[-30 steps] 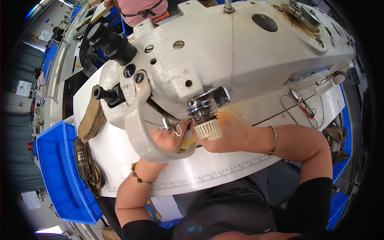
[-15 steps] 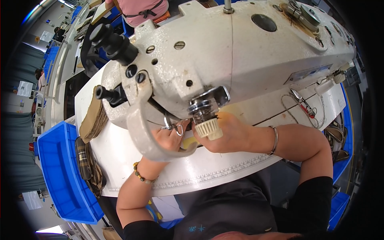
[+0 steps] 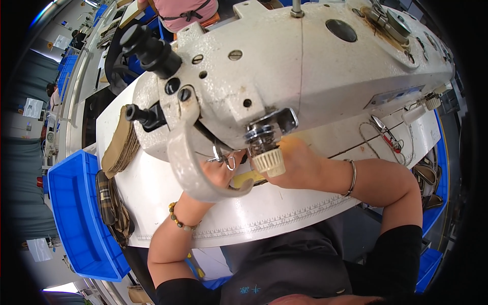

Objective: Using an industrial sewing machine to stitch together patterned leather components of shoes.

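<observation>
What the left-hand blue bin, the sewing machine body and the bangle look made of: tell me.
Blue bin: probably moulded plastic, smooth, evenly coloured throughout. Machine body: likely painted metal, glossy, its pebbled skin catching highlights. Bangle: seemingly polished metal, silvery and glinting.

1. We see an off-white sewing machine with a black knob and a cream dial.
2. We find white on the tabletop, bright blue on the bin.
3. We note brown plaid on the folded cloth, tan on the stacked pieces.
4. We spot a pink top, a charcoal apron and a silver bangle.
</observation>
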`<act>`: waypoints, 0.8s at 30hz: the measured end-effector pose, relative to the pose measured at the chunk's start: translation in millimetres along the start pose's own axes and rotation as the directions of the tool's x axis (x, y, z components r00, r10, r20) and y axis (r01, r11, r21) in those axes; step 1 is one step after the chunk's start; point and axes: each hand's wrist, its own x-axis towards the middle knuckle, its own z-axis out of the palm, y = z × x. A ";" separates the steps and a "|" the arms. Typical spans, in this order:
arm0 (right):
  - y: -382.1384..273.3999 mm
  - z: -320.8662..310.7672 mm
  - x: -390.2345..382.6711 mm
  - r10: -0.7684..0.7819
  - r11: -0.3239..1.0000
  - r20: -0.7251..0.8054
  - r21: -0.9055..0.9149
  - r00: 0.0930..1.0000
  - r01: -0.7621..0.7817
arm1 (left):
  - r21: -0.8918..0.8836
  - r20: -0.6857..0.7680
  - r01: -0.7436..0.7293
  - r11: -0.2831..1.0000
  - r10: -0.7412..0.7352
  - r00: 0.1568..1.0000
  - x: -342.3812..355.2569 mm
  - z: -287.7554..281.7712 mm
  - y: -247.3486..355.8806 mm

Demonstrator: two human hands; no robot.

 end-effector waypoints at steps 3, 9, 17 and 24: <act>3.4 -5.4 2.1 -0.047 0.997 0.037 -0.057 0.998 0.049 | 0.029 0.037 -0.013 1.000 0.012 0.999 1.1 0.0 1.0; 1.1 -8.5 2.9 -0.089 0.994 0.047 -0.055 0.995 0.091 | 0.032 0.037 -0.020 0.999 0.019 0.999 2.7 -3.8 8.8; -4.7 -19.2 2.7 -0.101 0.992 0.058 -0.069 0.993 0.104 | 0.114 0.008 -0.001 0.993 0.000 1.000 4.6 0.6 11.1; -9.2 -23.0 4.2 -0.117 0.984 0.112 -0.124 0.987 0.131 | 0.115 0.013 0.019 0.993 -0.020 1.000 -0.4 4.5 8.3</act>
